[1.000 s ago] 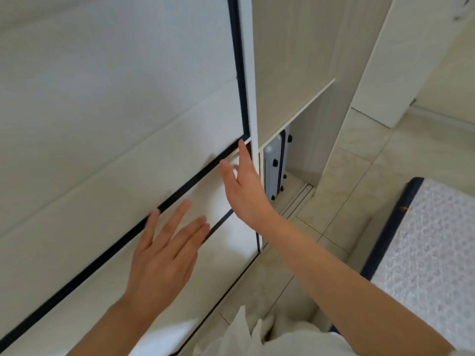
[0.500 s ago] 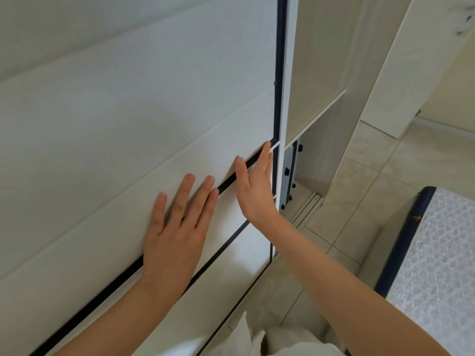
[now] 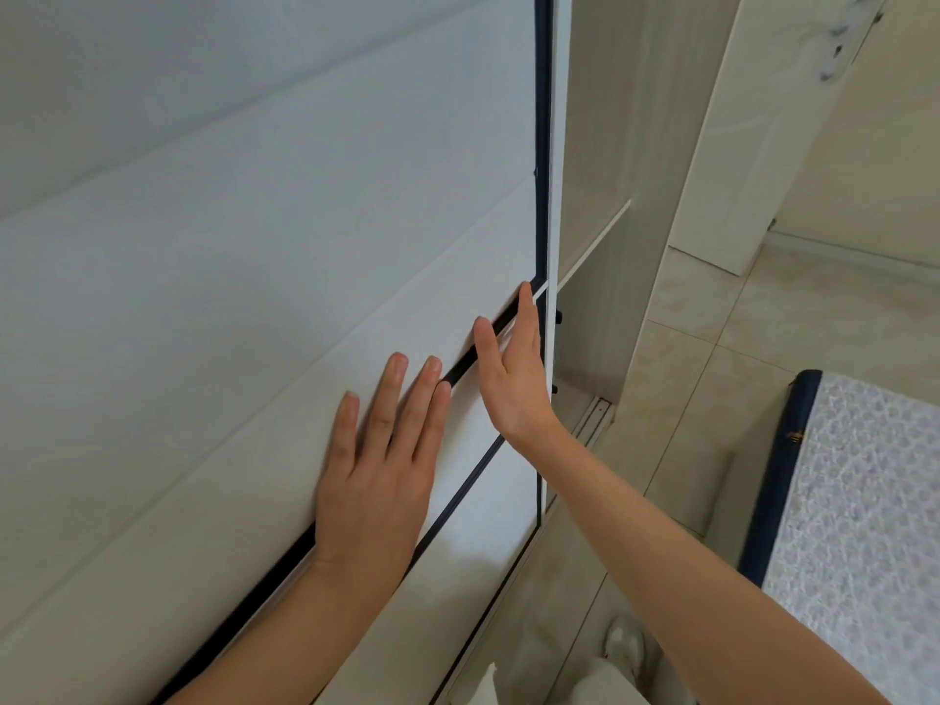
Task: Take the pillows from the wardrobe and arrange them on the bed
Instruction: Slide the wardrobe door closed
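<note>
A white sliding wardrobe door (image 3: 254,246) with dark trim fills the left of the view. My left hand (image 3: 379,465) lies flat on the panel, fingers spread, over a dark horizontal strip. My right hand (image 3: 513,368) is pressed against the door beside its right vertical edge, fingers straight. A narrow gap of the wardrobe interior (image 3: 605,145) shows to the right, with a pale wooden shelf (image 3: 595,246). The corner of the bed (image 3: 864,501), a patterned white mattress with dark piping, is at the lower right. No pillows are visible.
Beige floor tiles (image 3: 712,348) lie between wardrobe and bed. The door's floor track (image 3: 595,414) runs along the wardrobe base. A pale wall or door frame (image 3: 753,145) stands at the right. My foot in a light slipper (image 3: 625,648) shows at the bottom.
The sliding door has moved to the right, narrowing the open gap and hiding the dark-trimmed item inside. My left hand has moved up and pressed flat on the panel.
</note>
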The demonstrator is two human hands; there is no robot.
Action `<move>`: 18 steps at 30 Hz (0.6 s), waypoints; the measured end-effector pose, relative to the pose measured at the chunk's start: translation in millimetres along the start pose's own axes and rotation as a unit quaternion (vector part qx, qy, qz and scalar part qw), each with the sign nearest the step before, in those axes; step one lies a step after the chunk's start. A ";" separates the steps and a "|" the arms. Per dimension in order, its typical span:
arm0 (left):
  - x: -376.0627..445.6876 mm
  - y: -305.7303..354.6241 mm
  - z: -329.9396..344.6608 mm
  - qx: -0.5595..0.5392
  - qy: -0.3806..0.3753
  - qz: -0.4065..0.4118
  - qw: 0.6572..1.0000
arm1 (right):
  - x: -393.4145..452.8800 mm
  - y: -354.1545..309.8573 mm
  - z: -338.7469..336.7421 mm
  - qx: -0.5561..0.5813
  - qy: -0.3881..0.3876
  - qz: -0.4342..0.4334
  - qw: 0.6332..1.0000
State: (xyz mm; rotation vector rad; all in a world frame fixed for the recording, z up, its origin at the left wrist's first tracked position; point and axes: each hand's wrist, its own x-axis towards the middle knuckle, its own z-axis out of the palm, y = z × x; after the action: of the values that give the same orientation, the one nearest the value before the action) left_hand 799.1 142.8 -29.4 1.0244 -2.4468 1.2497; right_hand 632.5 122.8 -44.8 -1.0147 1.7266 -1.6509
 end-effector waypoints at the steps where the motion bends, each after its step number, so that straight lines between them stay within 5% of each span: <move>1: 8.0 4.2 1.9 -0.002 0.001 0.001 1.000 | 7.9 1.8 -5.6 -0.001 0.003 0.000 1.000; 18: 184.7 99.0 26.8 -0.026 -0.052 -0.018 0.998 | 172.7 27.1 -131.5 0.023 -0.024 0.016 0.999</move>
State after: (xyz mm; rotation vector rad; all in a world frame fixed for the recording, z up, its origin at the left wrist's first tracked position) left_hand 600.4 71.4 -22.1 1.1414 -2.5107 1.1427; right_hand 423.7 58.0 -37.9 -0.9936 1.6587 -1.6258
